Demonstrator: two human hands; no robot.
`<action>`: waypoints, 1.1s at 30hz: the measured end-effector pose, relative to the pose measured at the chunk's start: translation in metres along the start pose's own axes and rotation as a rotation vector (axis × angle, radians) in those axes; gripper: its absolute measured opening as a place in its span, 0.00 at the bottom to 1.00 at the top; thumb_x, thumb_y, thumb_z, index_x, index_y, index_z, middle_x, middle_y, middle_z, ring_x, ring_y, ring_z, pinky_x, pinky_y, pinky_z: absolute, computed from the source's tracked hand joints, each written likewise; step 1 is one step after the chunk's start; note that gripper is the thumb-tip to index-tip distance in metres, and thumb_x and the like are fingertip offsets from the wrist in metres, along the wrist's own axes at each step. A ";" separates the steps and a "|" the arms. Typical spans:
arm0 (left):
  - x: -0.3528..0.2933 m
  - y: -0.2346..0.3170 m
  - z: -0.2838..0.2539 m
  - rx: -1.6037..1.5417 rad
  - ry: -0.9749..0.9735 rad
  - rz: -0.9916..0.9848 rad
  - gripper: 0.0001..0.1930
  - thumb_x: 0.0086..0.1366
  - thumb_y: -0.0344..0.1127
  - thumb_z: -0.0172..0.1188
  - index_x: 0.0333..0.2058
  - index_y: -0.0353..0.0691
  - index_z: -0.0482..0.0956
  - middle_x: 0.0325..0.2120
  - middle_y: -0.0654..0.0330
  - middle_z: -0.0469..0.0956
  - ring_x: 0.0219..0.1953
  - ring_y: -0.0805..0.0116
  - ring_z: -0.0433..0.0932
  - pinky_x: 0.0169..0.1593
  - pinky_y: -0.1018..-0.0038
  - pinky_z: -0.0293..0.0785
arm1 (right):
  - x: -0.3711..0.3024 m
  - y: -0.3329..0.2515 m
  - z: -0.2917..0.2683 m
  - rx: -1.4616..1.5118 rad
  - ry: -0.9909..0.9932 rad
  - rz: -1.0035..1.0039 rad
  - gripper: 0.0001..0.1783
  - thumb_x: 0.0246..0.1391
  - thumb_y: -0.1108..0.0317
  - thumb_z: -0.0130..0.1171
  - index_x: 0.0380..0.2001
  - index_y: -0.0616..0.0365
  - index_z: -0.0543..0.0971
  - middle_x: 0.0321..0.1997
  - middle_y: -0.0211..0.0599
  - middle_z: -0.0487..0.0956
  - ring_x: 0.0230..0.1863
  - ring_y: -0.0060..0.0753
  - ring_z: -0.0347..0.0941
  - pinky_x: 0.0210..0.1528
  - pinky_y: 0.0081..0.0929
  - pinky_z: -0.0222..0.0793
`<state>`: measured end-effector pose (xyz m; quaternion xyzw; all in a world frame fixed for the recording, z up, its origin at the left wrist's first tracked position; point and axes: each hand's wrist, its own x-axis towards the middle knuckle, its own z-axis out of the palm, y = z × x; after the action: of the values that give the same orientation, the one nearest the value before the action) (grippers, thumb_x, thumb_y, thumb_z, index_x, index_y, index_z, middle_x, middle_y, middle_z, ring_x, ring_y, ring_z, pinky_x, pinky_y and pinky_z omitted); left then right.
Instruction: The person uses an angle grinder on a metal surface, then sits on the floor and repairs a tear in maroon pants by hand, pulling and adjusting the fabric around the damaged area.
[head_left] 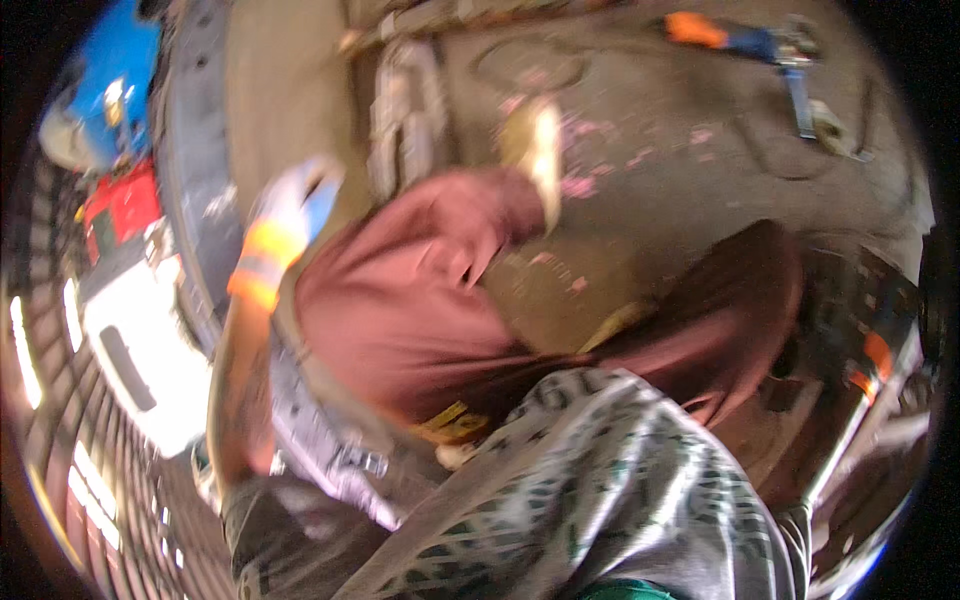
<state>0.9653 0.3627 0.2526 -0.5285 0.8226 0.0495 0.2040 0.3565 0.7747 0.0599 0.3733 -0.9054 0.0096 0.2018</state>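
Observation:
My left hand (303, 195) wears a pale glove with a bright orange cuff (262, 258). It is raised beside a long grey steel beam (200, 150), left of my bent knee. A blue patch shows at its palm side; blur hides whether that is glove or a held thing, and the fingers are smeared. At the far right, my right forearm (838, 440) reaches away to an orange cuff (876, 357). Beyond that cuff my right hand is lost in shadow and blur. My legs, in brownish-red trousers (400, 300), are bent and spread below me.
An orange-and-blue hand tool (750, 42) with a metal head lies on the floor (650, 90), far right. Ahead are chain-like pieces (408, 120) and pink flecks (580, 185). To the left stand a blue rounded tank (115, 85), a red box (125, 205) and a white box-shaped machine (145, 345).

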 end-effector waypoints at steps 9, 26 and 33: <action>0.064 -0.085 0.094 -0.426 -0.213 0.173 0.09 0.66 0.29 0.62 0.44 0.40 0.84 0.38 0.56 0.87 0.40 0.67 0.83 0.45 0.69 0.78 | 0.016 -0.001 -0.010 -0.009 0.045 0.154 0.36 0.60 0.47 0.67 0.68 0.46 0.73 0.67 0.45 0.75 0.65 0.53 0.72 0.67 0.45 0.69; 0.486 0.217 0.152 -0.146 0.455 1.092 0.43 0.66 0.56 0.63 0.75 0.49 0.58 0.76 0.51 0.54 0.76 0.43 0.53 0.77 0.50 0.50 | 0.031 0.013 -0.013 0.140 -0.138 0.224 0.43 0.61 0.55 0.66 0.75 0.55 0.62 0.77 0.51 0.63 0.76 0.53 0.60 0.76 0.42 0.57; 0.468 0.227 0.163 -0.268 0.522 1.177 0.28 0.62 0.53 0.63 0.62 0.64 0.78 0.72 0.53 0.62 0.73 0.44 0.58 0.75 0.43 0.49 | 0.032 0.018 -0.029 0.043 -0.308 0.297 0.46 0.58 0.57 0.68 0.75 0.53 0.60 0.76 0.50 0.64 0.76 0.53 0.60 0.76 0.42 0.58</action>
<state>0.6422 0.1129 -0.1083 -0.0060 0.9834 0.1251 -0.1311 0.3346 0.7710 0.1005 0.2370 -0.9702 0.0011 0.0494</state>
